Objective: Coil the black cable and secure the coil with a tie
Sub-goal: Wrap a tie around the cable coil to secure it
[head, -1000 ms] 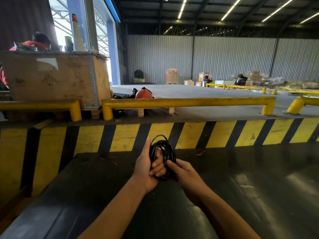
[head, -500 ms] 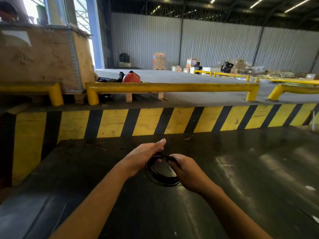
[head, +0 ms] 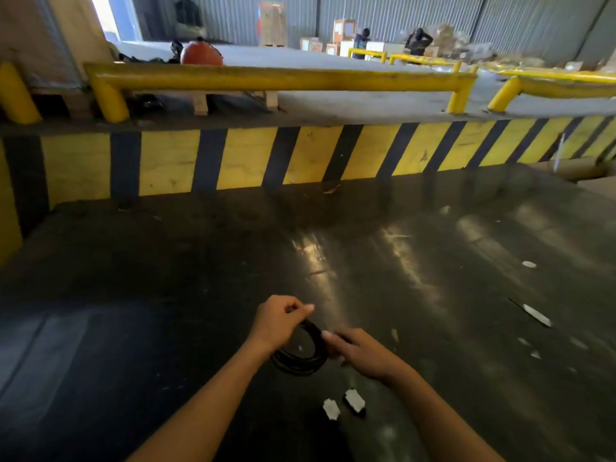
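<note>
So the black cable (head: 301, 351) is wound into a small round coil, sitting low over the dark glossy floor (head: 166, 278), right between the two hands. Left hand (head: 278, 320) is at the coil's far-left edge, fingers curled shut and pinching the top of the loop. Right hand (head: 361, 351) is on the coil's right side, fingers closed around the strands there. Can't tell if a tie is already on it; the picture's a bit soft at that spot.

Just on the near side of the coil, two little white tabs (head: 343, 404) lie flat on the floor, side by side, close to the right wrist but not touching the cable. Off to the right of the coil, well apart, there's a thin white strip (head: 535, 316) and a few pale scraps.

Room-wise: the floor past the coil is wide open all the way to the yellow and black striped wall (head: 233, 158), which closes off the whole far edge. Above that wall runs a yellow guard rail (head: 276, 80), with an orange round thing (head: 201, 55) poking up behind its left end. Boxes (head: 343, 31) and a couple of people sit far back beyond the rail. To the left of the coil the floor is bare too.
</note>
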### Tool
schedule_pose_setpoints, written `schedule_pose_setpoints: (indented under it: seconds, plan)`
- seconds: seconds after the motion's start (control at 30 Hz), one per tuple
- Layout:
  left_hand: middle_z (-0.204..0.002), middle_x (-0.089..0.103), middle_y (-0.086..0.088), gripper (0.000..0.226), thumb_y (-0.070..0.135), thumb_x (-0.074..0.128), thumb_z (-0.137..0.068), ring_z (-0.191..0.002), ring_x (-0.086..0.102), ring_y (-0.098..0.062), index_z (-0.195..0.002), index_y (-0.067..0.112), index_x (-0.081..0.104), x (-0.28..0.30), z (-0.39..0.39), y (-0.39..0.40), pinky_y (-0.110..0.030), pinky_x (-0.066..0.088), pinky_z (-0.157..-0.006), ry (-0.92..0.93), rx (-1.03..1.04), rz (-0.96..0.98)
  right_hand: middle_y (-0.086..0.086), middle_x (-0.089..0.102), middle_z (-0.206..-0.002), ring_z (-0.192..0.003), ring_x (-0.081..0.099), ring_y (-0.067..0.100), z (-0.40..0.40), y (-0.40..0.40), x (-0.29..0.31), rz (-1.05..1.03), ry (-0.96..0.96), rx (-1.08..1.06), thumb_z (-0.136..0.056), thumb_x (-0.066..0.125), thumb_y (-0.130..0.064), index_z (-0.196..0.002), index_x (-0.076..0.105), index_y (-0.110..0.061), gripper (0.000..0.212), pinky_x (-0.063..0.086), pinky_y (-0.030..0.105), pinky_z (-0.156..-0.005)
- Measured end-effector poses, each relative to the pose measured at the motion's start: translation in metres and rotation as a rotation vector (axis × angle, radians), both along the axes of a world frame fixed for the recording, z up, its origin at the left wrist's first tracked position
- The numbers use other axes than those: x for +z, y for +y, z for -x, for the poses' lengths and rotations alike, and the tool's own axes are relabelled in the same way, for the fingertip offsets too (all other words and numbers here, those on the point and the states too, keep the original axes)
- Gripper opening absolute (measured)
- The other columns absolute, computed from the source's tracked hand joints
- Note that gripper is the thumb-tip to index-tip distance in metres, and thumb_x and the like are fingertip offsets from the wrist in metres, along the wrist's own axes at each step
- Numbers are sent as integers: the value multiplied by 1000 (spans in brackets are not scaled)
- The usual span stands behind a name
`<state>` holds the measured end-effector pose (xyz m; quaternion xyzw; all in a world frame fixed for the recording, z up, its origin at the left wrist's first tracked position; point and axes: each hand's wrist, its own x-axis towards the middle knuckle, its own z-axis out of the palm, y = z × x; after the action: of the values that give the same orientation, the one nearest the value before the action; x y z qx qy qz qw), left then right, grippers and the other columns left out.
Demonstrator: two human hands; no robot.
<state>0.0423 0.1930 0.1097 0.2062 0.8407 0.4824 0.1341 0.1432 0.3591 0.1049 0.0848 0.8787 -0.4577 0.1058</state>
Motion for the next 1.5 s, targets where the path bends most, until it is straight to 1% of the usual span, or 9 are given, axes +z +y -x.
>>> schedule_pose_setpoints:
  seconds: [0.13, 0.23, 0.4, 0.57, 0.73, 0.93, 1.2, 1.37, 1.5]
  plan:
    - [-71, 68, 2, 19, 35, 67, -86, -66, 64, -6, -70, 25, 70, -39, -13, -14, -20, 49, -57, -41, -28, 287, 1, 70, -100, -91, 63, 13, -25, 35, -76, -162, -114, -83, -91, 57, -39, -105, 64, -21, 24, 47, 25, -81]
    - [-67, 66, 5, 21, 36, 69, -84, -62, 62, -4, -64, 28, 66, -62, -25, -28, -16, 44, -54, -87, 14, 385, 6, 67, -114, -103, 62, 17, -36, 46, -123, -227, -171, -74, -86, 64, -33, -119, 60, -16, 37, 38, 16, -75]
    - [-62, 63, 4, 26, 36, 70, -83, -58, 59, -4, -59, 28, 63, -81, -40, -34, -18, 43, -53, -119, 102, 442, 9, 65, -103, -91, 63, 19, -30, 44, -141, -236, -147, -1, -81, 66, -36, -104, 65, -20, 29, 47, 26, -76]
    - [-68, 64, 4, 21, 31, 70, -84, -66, 62, -7, -64, 26, 64, -72, -37, -25, -20, 45, -57, -89, 135, 411, -5, 65, -80, -70, 59, 2, -25, 52, -140, -188, -147, -35, -84, 65, -23, -77, 59, -28, 10, 43, 16, -60]
    - [-92, 71, 0, 6, 17, 66, -87, -87, 65, -10, -89, 17, 72, -46, -26, -8, -30, 54, -82, -20, 48, 365, 8, 70, -87, -78, 63, 17, 3, 71, -88, 147, 47, -287, -88, 63, -12, -95, 72, -8, 12, 50, 27, -70]
    - [-84, 71, 8, 12, 27, 65, -87, -78, 63, 1, -90, 21, 75, 34, 9, 41, -19, 51, -71, 157, -24, 286, 6, 66, -69, -61, 59, 14, 52, 79, 48, 480, 378, -306, -85, 66, -8, -80, 67, -10, 6, 48, 18, -53]
    - [-61, 66, 26, 9, 23, 64, -89, -55, 59, 12, -95, 22, 71, 140, 20, 63, -3, 41, -48, 224, -237, 8, 2, 66, -62, -48, 58, 1, 71, 83, 137, 408, 672, -186, -83, 69, -11, -81, 69, -9, 3, 46, 14, -47]
    - [-53, 53, 6, 18, 22, 63, -90, -38, 41, -3, -91, 6, 71, 160, 19, 68, -14, 32, -36, 85, -272, -102, -6, 67, -57, -50, 57, 0, 73, 81, 151, 352, 755, -126, -85, 68, -14, -78, 70, -22, 10, 45, 13, -49]
    - [-54, 51, 5, 15, 20, 60, -92, -38, 40, -3, -86, 12, 71, 172, 17, 71, -15, 32, -36, 97, -294, -128, 1, 70, -79, -60, 60, 0, 69, 85, 159, 236, 759, -43, -87, 65, -19, -95, 71, -22, 11, 48, 17, -57]
